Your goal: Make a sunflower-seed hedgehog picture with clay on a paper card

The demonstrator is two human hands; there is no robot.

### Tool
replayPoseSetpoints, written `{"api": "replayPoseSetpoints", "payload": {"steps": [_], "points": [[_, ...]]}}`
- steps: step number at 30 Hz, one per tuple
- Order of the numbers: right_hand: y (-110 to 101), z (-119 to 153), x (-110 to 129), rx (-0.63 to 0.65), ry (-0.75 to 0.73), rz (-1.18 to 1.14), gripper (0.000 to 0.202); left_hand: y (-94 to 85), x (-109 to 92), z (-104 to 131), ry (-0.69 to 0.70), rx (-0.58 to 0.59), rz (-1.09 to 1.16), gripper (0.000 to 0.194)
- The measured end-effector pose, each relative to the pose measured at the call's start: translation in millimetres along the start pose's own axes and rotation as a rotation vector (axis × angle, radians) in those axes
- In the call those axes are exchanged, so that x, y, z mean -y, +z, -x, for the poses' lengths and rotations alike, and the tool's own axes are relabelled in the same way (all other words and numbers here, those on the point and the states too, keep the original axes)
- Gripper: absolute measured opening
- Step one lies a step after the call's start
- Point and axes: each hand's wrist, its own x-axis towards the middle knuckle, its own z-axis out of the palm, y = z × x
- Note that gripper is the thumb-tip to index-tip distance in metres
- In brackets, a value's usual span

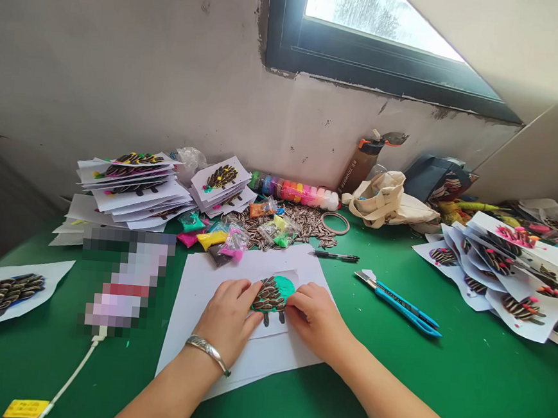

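Note:
Sunflower seeds (271,294) cover the left part of a green clay patch (284,287) on a small white card (269,330), with two seeds below like legs. The card lies on larger white sheets (187,330). My left hand (229,314), with a silver bracelet on the wrist, rests at the left edge of the seeds, its thumb and fingers near each other. My right hand (316,318) has bent fingers pressed together at the right edge of the clay; what they hold, if anything, is hidden.
Loose seeds (307,224), clay packets (214,236), a tape roll (336,223) and a pen (336,256) lie behind the sheets. A blue cutter (400,303) is at the right. Stacked seed cards (135,191) stand left, more cards (496,271) right, a cabled blurred object (128,287) left.

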Motion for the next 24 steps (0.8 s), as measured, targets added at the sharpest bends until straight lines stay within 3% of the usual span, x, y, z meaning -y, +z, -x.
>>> {"api": "replayPoseSetpoints", "payload": {"steps": [6, 13, 21, 24], "points": [[-2, 0, 8, -0.075, 0.074, -0.016, 0.002, -0.8, 0, 0, 0.008, -0.014, 0.016, 0.044], [9, -4, 17, -0.1, 0.141, 0.009, 0.012, -1.7, -1, -1, -0.003, -0.023, 0.03, 0.044], [8, -11, 19, -0.055, 0.206, -0.014, 0.011, -0.8, 0, 0, -0.003, -0.013, 0.025, 0.045], [0, -13, 13, -0.013, 0.231, -0.165, 0.012, -1.2, 0, 0, -0.007, -0.004, 0.025, 0.045]]}}
